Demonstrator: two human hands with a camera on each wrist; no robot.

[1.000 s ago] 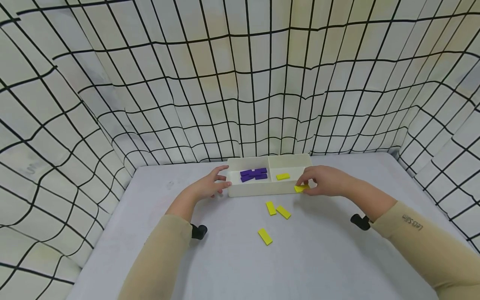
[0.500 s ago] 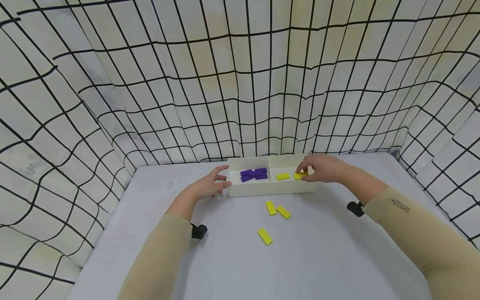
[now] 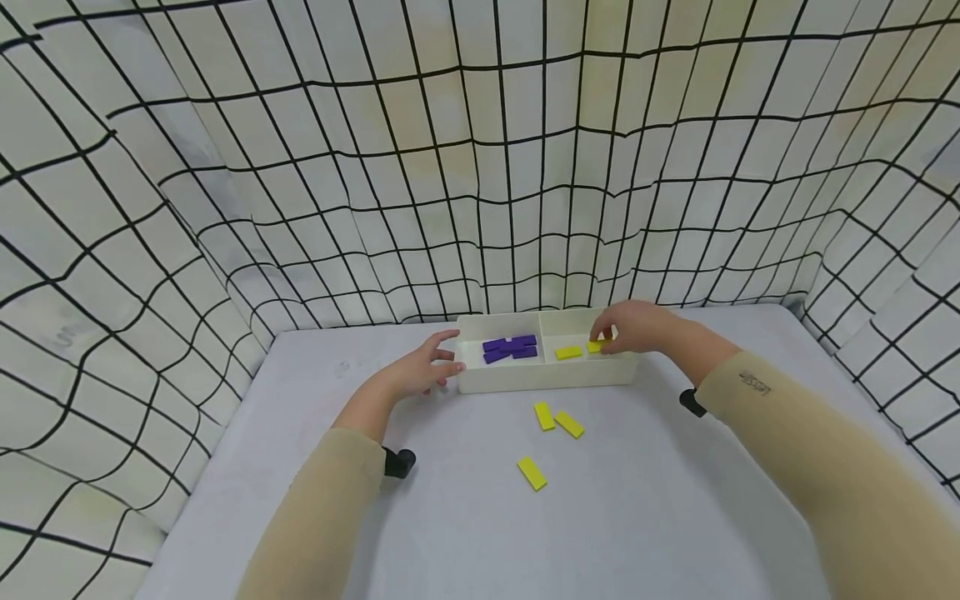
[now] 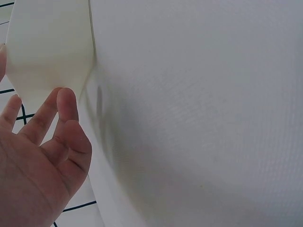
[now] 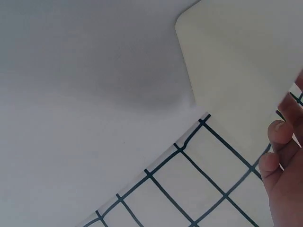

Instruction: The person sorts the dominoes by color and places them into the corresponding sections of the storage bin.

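A white two-compartment box [image 3: 547,377] stands near the far edge of the table. My right hand [image 3: 637,325] reaches over its right end, pinching a yellow block [image 3: 595,346] within the right compartment; whether this block touches the floor is unclear. Beside it in that compartment lies another yellow block [image 3: 567,353]. Several purple blocks [image 3: 510,347] are in the left compartment. At the box's left end, my left hand [image 3: 416,371] has spread, relaxed fingers close against the end wall [image 4: 49,42]. The right wrist view shows my right hand [image 5: 289,179] only partly, without the block.
Three yellow blocks lie on the white table in front of the box: one upper left [image 3: 544,416], one upper right [image 3: 569,424], one nearer me [image 3: 532,473]. A white wall with a black grid [image 3: 487,167] rises behind and at both sides.
My right hand has carried its yellow block from the box's front wall up and over into the right compartment, slightly leftward. My left hand has stayed at the box's left end.
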